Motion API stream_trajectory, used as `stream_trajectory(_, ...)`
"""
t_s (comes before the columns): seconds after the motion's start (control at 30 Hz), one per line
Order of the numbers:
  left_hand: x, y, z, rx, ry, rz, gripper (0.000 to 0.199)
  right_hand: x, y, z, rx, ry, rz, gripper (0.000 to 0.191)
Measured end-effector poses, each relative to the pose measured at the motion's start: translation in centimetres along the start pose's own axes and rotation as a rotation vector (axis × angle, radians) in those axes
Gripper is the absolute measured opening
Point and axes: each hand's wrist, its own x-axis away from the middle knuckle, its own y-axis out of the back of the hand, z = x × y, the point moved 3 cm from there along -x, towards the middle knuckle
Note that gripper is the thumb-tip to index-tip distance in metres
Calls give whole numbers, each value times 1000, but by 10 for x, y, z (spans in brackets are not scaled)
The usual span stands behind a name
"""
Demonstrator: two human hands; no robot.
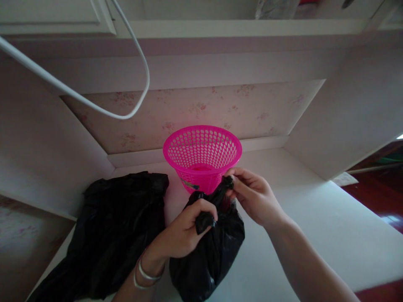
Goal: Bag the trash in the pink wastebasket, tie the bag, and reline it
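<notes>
A filled black plastic bag point(209, 262) sits in front of me on the white surface, its top gathered up. My left hand point(189, 230), with silver bangles at the wrist, is closed around one bunched part of the bag's neck. The fingers of my right hand point(252, 191) pinch another twisted end of it, higher and to the right. Something reddish shows at the bag's opening between the hands; I cannot make out what it is. Just behind the bag stands a bright pink perforated plastic basket point(201, 167), upright, with a small dark mark or label low on its front.
A second black plastic bag point(122, 235) lies spread out on the left of the white surface point(315, 218). A white cable point(94, 107) loops across the upper left. White panels stand at both sides, with a floral-papered wall point(201, 105) behind and a shelf edge point(239, 29) above.
</notes>
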Motion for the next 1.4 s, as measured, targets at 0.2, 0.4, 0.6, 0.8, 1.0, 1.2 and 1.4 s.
stream_trajectory(0.2,-1,-8,20,174,89,-221,33,17,-11,26,-109,55,32,20)
stream_trajectory(0.4,4,-11,13,276,-53,-139,23,55,-29,38,262,217,201,12)
stream_trajectory(0.6,4,-10,10,413,2,-111,23,73,-26,21,467,168,144,10)
stream_trajectory(0.8,-1,-21,14,664,96,-87,29,65,-17,21,364,175,22,18)
stream_trajectory(1.0,-2,-28,14,759,158,-52,33,65,-18,26,309,228,-45,22)
stream_trajectory(1.2,-6,-28,2,729,190,-309,39,69,-33,42,379,328,-10,19)
stream_trajectory(1.4,-3,-21,6,598,158,-430,24,74,-49,44,599,446,190,26)
